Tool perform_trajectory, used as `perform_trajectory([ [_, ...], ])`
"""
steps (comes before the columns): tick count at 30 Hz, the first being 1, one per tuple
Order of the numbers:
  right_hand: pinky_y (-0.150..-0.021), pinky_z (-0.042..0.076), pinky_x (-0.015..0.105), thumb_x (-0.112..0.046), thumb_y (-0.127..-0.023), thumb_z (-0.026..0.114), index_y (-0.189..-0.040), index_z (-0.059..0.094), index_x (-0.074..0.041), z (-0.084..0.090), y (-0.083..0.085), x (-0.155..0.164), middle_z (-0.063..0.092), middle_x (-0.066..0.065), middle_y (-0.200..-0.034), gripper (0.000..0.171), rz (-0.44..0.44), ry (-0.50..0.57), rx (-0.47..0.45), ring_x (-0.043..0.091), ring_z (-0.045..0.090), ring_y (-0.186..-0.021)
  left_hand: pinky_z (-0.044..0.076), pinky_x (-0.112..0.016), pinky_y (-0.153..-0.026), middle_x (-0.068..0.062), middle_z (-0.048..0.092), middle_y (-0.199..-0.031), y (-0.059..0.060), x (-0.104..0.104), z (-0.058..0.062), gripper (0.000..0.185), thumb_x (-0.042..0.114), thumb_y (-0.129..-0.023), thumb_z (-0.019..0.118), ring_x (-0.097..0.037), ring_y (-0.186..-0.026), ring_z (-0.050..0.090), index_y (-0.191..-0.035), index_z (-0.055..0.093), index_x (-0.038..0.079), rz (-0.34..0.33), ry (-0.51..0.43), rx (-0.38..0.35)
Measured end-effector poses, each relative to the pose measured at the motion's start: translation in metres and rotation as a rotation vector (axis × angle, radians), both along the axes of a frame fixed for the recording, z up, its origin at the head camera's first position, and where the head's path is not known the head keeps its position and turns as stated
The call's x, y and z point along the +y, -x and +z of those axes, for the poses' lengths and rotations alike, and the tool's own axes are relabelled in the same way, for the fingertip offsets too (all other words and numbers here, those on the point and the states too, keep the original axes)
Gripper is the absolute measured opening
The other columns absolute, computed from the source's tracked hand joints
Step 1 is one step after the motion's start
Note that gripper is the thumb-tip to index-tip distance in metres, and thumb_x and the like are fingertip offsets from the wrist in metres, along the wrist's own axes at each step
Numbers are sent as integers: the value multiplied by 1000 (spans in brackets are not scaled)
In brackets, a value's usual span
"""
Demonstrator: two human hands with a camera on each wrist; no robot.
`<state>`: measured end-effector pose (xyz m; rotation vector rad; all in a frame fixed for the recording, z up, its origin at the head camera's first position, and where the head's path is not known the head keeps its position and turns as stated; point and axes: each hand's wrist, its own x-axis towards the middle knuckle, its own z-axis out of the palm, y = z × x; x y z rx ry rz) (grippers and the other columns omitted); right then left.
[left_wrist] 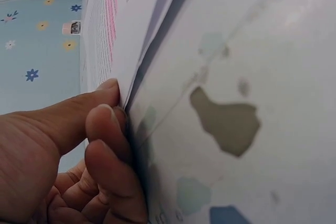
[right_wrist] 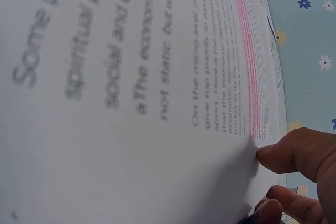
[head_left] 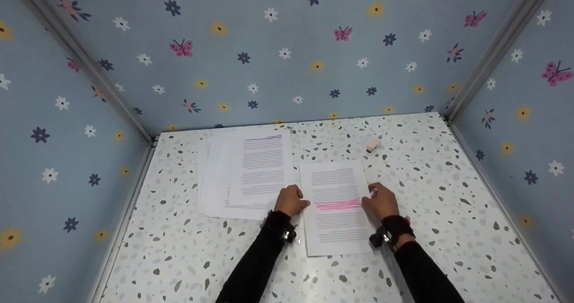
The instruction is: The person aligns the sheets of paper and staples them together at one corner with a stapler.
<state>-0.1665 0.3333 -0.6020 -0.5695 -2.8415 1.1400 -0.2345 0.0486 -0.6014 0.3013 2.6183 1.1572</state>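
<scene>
A printed sheet (head_left: 336, 206) with a pink highlighted band across its middle lies flat near the middle of the speckled counter (head_left: 448, 195), closer to the front edge than the back. Both hands take it by its long edges. The left hand (head_left: 290, 201) has thumb and curled fingers (left_wrist: 107, 124) pinching the left edge, which the left wrist view shows lifted slightly off the counter. The right hand (head_left: 381, 201) pinches the right edge between thumb and fingertip (right_wrist: 294, 153); whether it also holds a marker cannot be told.

This looks like the step of picking the page up or shifting it; the next move would call for lifting both edges evenly so the paper does not buckle.

Just left, touching or nearly touching, lies a stack of pages (head_left: 251, 173) toward the back left corner. A small pale cap or eraser (head_left: 372, 145) sits near the back edge. Flowered walls (head_left: 287, 52) close three sides; open counter lies to the right and front.
</scene>
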Motion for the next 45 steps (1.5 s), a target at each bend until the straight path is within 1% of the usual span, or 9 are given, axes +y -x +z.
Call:
perform_trajectory([
  [5, -73, 43, 39, -15, -84, 71, -120, 63, 1, 1, 3, -1, 62, 13, -92, 40, -20, 2, 25, 28, 57, -83, 45, -32, -62, -4, 58, -73, 4, 0, 2, 27, 12, -80, 85, -19, -64, 55, -87, 64, -1, -8, 10, 26],
  [10, -78, 47, 42, -26, -89, 67, -119, 65, -1, 0, 7, -1, 67, 14, -97, 38, -77, 20, 59, 28, 61, -88, 46, -34, -66, -5, 59, -76, 6, 0, 7, 22, 14, -85, 81, -20, -70, 55, -86, 63, 0, -17, 26, 75],
  [17, -80, 48, 45, -33, -94, 63, -128, 63, -2, 8, 9, 1, 67, 16, -104, 45, -83, 64, 35, 30, 62, -92, 43, -26, -50, 0, 64, -63, 12, -5, 19, 16, 16, -93, 73, -12, -53, 59, -87, 61, 8, 30, -58, -18],
  [23, -68, 45, 37, -36, -95, 65, -131, 62, -4, 25, 15, -2, 66, 11, -93, 48, -84, 49, 88, 25, 60, -74, 43, -30, -52, 0, 65, -71, 28, -18, 37, 17, 25, -97, 69, -14, -57, 57, -90, 66, 10, 73, -36, 106],
  [25, -67, 44, 36, -37, -95, 65, -131, 62, -4, 32, 19, -6, 66, 10, -91, 49, -62, 53, 112, 23, 60, -72, 44, -32, -55, -2, 66, -75, 35, -27, 40, 18, 26, -98, 67, -15, -61, 57, -91, 67, 11, 108, -31, 142],
  [30, -69, 46, 37, -35, -95, 68, -130, 62, -2, 50, 36, -22, 67, 13, -93, 48, -9, 68, 160, 25, 62, -74, 48, -37, -64, -4, 68, -84, 50, -52, 45, 16, 25, -98, 69, -19, -69, 61, -91, 66, 10, 217, -39, 184],
  [38, -76, 51, 43, -34, -94, 69, -126, 66, -2, 69, 68, -58, 70, 16, -100, 45, 37, 92, 184, 28, 66, -83, 49, -49, -84, -19, 67, -98, 74, -90, 44, 20, 17, -94, 73, -37, -93, 64, -99, 68, -1, 314, -49, 283],
  [41, -80, 52, 45, -34, -94, 68, -125, 67, 0, 69, 77, -74, 71, 17, -104, 45, 60, 104, 179, 30, 67, -89, 49, -52, -87, -23, 67, -105, 83, -102, 39, 27, 19, -93, 73, -42, -99, 63, -106, 69, -4, 353, -8, 263],
  [45, -85, 52, 47, -33, -95, 67, -124, 68, 3, 63, 86, -100, 70, 19, -109, 46, 104, 131, 152, 32, 67, -95, 47, -55, -91, -26, 64, -118, 88, -116, 31, 37, 26, -95, 69, -46, -112, 58, -120, 66, -2, 408, 71, 154],
])
